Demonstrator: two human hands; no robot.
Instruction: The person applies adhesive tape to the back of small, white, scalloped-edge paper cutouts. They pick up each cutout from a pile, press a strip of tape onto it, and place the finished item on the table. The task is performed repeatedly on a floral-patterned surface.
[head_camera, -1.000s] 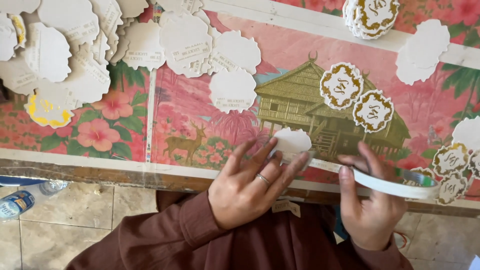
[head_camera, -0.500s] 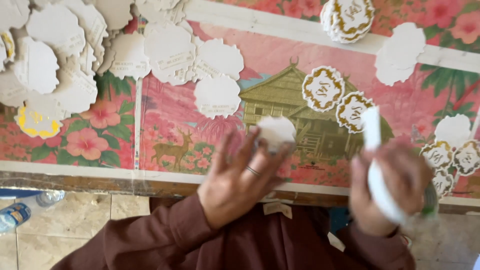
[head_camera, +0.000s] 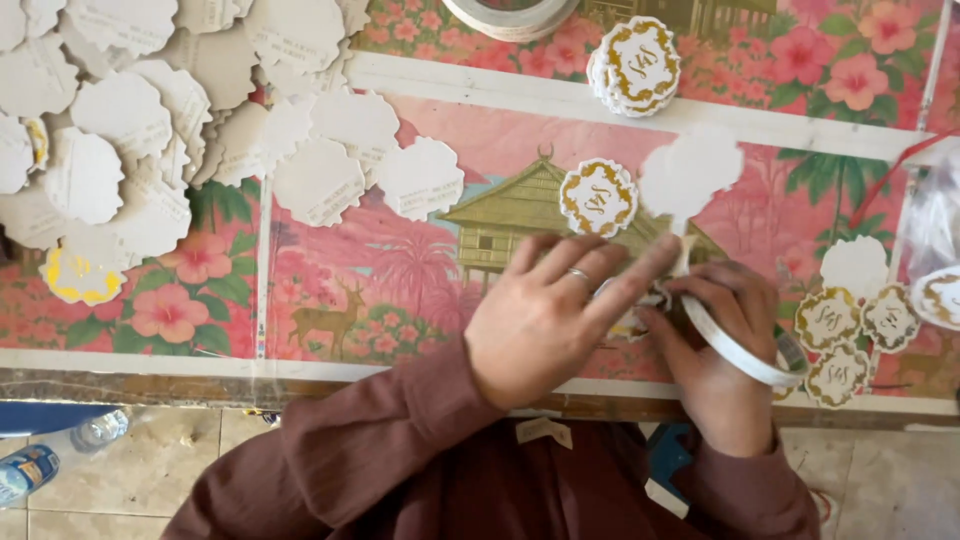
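Observation, standing beside the table. The person's left hand (head_camera: 545, 318) lies flat and open, fingers stretched toward the right, pressing down on a small scalloped paper label (head_camera: 632, 322) that is mostly hidden under the fingers. The right hand (head_camera: 722, 345) is closed around a roll of white tape (head_camera: 745, 345), worn over the fingers like a bangle; its fingertips meet those of the left hand just above the hidden label. A short white strip appears to run from that meeting point up toward a blank white scalloped cut-out (head_camera: 690, 170).

Judgement: the step in hand looks like sticking tape to the back of a label. The next move would call for the left hand to keep the label still while the right hand tears or pulls the tape free cleanly.

Surface: the table (head_camera: 330, 365) is covered by a glossy pink cloth printed with flowers, a deer and a wooden house. A heap of blank white scalloped cut-outs (head_camera: 150, 130) fills the upper left. A stack of gold-patterned round labels (head_camera: 636, 65) sits at top centre, one single gold-patterned label (head_camera: 598, 197) lies just above the left hand, and several more (head_camera: 845, 335) lie to the right of the right hand.

Room: pale tiled floor (head_camera: 130, 470) below the table edge, with a clear plastic bottle (head_camera: 50, 455) lying on it.
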